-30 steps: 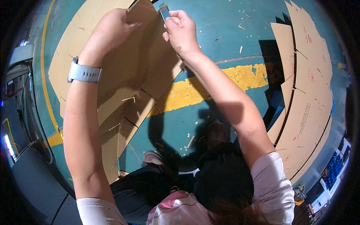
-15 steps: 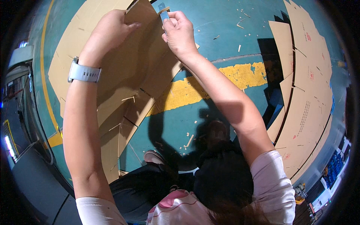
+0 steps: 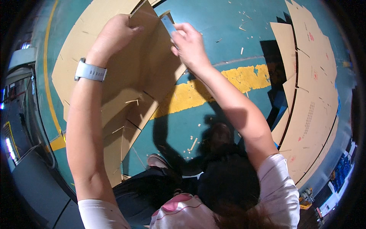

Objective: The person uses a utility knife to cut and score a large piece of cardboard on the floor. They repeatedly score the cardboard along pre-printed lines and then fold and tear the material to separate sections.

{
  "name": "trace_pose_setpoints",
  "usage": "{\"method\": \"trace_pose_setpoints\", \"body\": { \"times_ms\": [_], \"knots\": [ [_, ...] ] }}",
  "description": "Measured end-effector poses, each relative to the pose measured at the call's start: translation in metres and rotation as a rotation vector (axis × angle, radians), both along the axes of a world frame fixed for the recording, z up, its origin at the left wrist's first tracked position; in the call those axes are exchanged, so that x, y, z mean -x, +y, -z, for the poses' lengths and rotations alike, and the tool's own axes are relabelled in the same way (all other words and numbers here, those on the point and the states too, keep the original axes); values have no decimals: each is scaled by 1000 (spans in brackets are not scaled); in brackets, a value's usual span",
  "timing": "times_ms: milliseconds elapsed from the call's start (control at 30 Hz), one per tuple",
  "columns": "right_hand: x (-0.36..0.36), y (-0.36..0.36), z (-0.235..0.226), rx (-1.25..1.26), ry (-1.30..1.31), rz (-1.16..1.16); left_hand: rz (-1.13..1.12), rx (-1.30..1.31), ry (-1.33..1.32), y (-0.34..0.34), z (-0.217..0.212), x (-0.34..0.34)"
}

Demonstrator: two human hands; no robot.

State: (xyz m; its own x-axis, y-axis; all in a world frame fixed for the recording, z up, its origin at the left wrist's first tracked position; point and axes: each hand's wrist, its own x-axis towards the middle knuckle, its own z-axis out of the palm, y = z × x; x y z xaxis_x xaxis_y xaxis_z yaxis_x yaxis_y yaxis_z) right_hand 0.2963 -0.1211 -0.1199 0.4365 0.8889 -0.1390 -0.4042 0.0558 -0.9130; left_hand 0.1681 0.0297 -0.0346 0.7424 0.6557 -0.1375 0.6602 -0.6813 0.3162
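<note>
Nearest the camera: the wearer's pale short sleeves and dark lap, with one shoe (image 3: 157,160) on the teal floor (image 3: 213,23) just below the near end of the yellow floor stripe (image 3: 213,86), which serves as landmark for this entry. Left forearm, bearing a grey wristwatch (image 3: 90,71), rises well to the left of the stripe; the left hand (image 3: 114,34) sits above and left of it, fingers curled over the upper edge of the held cardboard sheet (image 3: 137,72), gripping it. Right forearm crosses over the stripe's middle; the right hand (image 3: 190,44) lies just above the stripe's left half, fingers pinched narrow around a small blue-grey flat tool (image 3: 168,24), possibly a blade or scraper, the view being too small to tell which. The tool's tip meets the cardboard sheet's top right edge. The sheet is brown, creased, held up off the floor between both hands, its lower flaps hanging down to the left end of the stripe and partly covering it. Behind it, further left of the stripe, a larger flat cardboard piece (image 3: 72,53) lies on the floor. Small cardboard scraps (image 3: 193,144) are scattered below and above the stripe. Right of the stripe's far end, a stack of flattened cartons (image 3: 312,99) with slotted flaps runs along the floor. Farthest, at the lower right rim, blue crates (image 3: 340,170), indistinct.
</note>
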Motion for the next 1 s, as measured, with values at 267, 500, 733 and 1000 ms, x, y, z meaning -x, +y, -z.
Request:
{"method": "trace_pose_setpoints", "body": {
  "times_ms": [267,500,733,1000],
  "knots": [
    [-27,10,-7,-167,-1369,202,17,-60,102,-17,-23,-8],
    [-35,19,1,-222,-1584,71,41,-144,80,-18,-13,-11],
    [-39,6,7,-160,-1591,-40,60,-100,46,-18,-12,-13],
    [-27,-38,1,-192,-1371,124,44,-38,-68,-12,-12,14]
  ]
}}
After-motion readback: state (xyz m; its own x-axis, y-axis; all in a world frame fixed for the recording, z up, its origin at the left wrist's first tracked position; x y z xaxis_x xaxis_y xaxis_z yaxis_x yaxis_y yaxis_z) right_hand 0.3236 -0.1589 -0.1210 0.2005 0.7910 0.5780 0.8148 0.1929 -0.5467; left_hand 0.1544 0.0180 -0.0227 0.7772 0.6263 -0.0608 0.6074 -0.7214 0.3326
